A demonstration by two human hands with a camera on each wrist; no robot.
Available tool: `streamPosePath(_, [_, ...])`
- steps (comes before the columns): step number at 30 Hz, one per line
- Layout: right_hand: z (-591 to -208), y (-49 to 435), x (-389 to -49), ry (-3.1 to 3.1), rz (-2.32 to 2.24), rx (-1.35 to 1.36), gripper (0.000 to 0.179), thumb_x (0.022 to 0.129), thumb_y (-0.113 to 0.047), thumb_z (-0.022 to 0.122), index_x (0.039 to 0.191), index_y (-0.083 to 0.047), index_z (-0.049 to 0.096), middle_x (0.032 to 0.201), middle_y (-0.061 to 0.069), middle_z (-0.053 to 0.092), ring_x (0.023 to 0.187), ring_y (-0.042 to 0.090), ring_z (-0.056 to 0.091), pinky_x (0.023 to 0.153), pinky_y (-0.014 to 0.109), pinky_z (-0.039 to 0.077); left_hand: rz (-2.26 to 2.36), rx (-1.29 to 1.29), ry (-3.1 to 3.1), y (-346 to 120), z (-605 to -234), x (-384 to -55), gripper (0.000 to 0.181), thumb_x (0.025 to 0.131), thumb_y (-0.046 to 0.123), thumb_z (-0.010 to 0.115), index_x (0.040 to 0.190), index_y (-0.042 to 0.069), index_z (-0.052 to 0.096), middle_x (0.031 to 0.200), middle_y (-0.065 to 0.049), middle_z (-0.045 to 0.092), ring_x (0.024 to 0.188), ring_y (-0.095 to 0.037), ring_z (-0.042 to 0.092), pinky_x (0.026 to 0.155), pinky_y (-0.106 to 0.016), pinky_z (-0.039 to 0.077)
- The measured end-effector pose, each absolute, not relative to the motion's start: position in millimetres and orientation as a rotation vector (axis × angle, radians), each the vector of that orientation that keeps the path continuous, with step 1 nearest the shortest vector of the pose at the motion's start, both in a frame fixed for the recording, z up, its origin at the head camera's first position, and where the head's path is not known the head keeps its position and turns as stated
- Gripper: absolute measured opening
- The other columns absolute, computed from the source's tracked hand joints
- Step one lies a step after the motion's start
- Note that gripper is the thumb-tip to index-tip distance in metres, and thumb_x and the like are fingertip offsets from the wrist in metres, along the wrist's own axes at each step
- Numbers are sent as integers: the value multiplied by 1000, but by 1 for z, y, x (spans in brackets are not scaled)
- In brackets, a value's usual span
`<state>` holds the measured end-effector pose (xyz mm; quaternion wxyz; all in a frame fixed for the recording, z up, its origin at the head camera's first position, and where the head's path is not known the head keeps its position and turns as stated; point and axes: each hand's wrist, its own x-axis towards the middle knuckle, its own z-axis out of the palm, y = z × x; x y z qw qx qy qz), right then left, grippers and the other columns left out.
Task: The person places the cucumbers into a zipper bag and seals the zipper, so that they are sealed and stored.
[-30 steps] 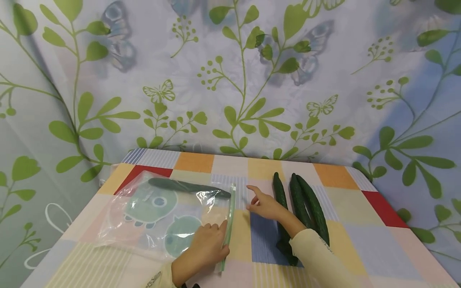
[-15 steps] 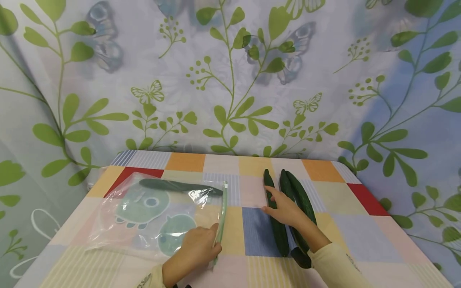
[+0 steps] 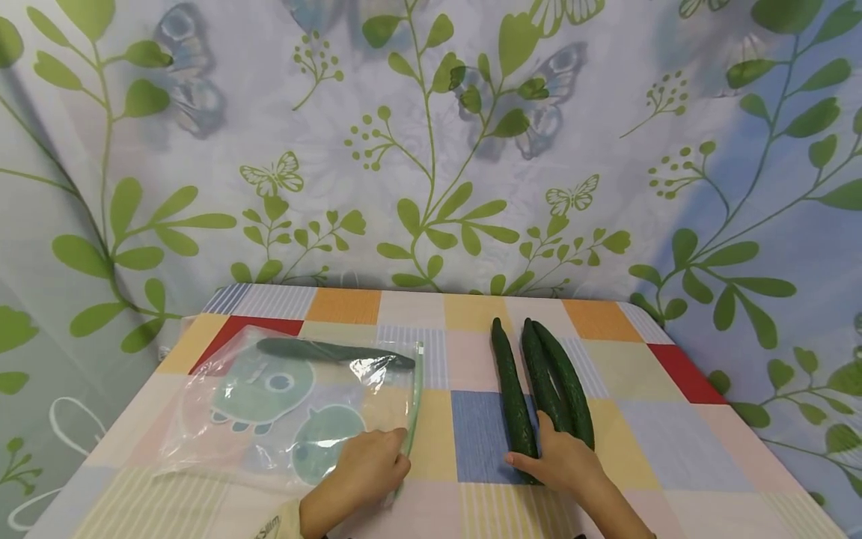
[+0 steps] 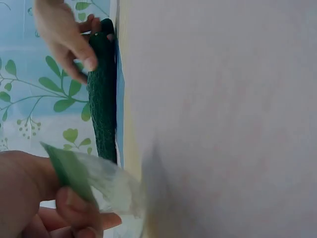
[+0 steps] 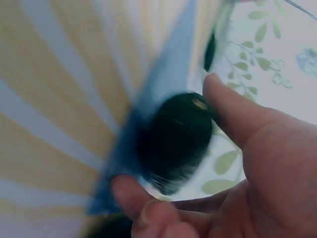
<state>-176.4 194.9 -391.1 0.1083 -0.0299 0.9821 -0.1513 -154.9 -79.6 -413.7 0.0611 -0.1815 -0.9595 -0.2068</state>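
A clear zip bag (image 3: pixel 222 442) with a green zip edge and printed cartoon figures lies on the left, a cucumber (image 3: pixel 337 350) inside along its far side. My left hand (image 3: pixel 369 463) pinches the near end of the zip edge (image 4: pixel 74 171) between thumb and fingers. To the right, a single cucumber (image 3: pixel 512 389) lies lengthwise, with two more cucumbers (image 3: pixel 562 367) side by side next to it. My right hand (image 3: pixel 569 458) is at the single cucumber's near end, thumb and fingers spread on either side of it. The near ends of the pair are hidden behind that hand.
A patchwork tablecloth (image 3: pixel 646 434) covers the table. Behind it hangs a curtain (image 3: pixel 438 150) printed with leaves and butterflies. Bare cloth lies between the bag and the cucumbers.
My right hand has gone from beside the bag's zip edge rightward over the cucumbers, then down to their near ends. The left hand stays on the bag. The head view has shifted slightly.
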Motion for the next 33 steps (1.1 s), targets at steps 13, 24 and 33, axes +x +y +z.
streamPosePath(13, [-405, 195, -175, 2961, -499, -68, 66, 81, -30, 62, 120, 21, 43, 95, 30, 63, 84, 41, 62, 74, 51, 49, -442, -474, -2672, -71, -411, -154, 31, 65, 11, 55, 92, 2, 68, 46, 1, 48, 42, -7, 32, 35, -20, 25])
streamPosePath(24, [-402, 218, -172, 3056, -839, 73, 58, 84, -30, 61, 123, 12, 49, 48, 1, 55, 64, 28, 63, 74, 49, 49, -461, -424, -2612, -71, -410, -155, 31, 63, 10, 56, 91, 2, 67, 45, 3, 47, 41, -6, 32, 35, -20, 25])
streamPosePath(33, [-392, 242, -172, 3028, -1051, 124, 59, 79, -28, 67, 128, 1, 51, 64, 6, 64, 49, 7, 55, 52, 21, 44, -595, -388, -2635, -71, -406, -157, 38, 64, 9, 53, 98, 1, 68, 44, 6, 44, 44, -3, 24, 37, -17, 21])
